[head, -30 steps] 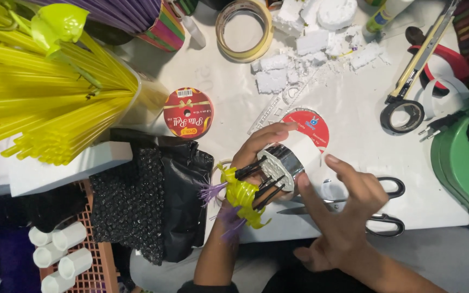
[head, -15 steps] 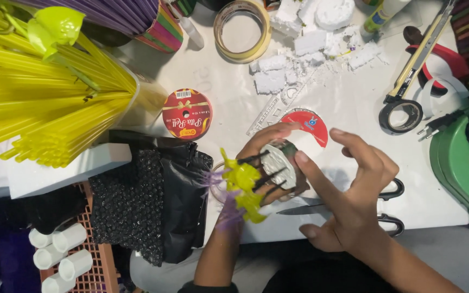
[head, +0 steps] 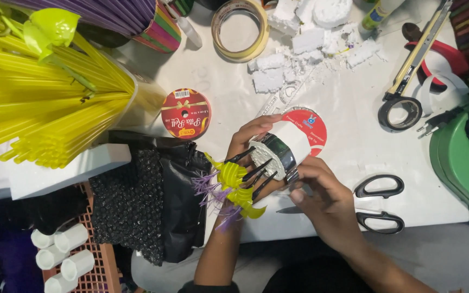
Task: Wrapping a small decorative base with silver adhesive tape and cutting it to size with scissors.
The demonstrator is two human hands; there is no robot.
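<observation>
a white cylinder (head: 289,142) with a silver band and black stems stuck in its foam face is held on its side above the front edge of the white table (head: 348,135), near the middle. the left hand (head: 251,142) cups it from the far side, fingers curled together and clamped around its body. yellow and purple paper flowers (head: 232,182) fan out from the stems toward the left. the right hand (head: 327,198) presses in from the near side, its fingertips pinched together on the silver band at the cylinder's lower rim.

a red disc (head: 310,126) lies on the table just behind the cylinder. black-handled scissors (head: 378,203) rest near the front edge, just right of the right hand. a red ribbon spool (head: 186,113) sits toward the left edge beside a black plastic bag (head: 177,184). a roll of masking tape (head: 240,28) and white foam chunks (head: 299,49) lie along the back edge. yellow straws (head: 39,103) spread out at far left.
</observation>
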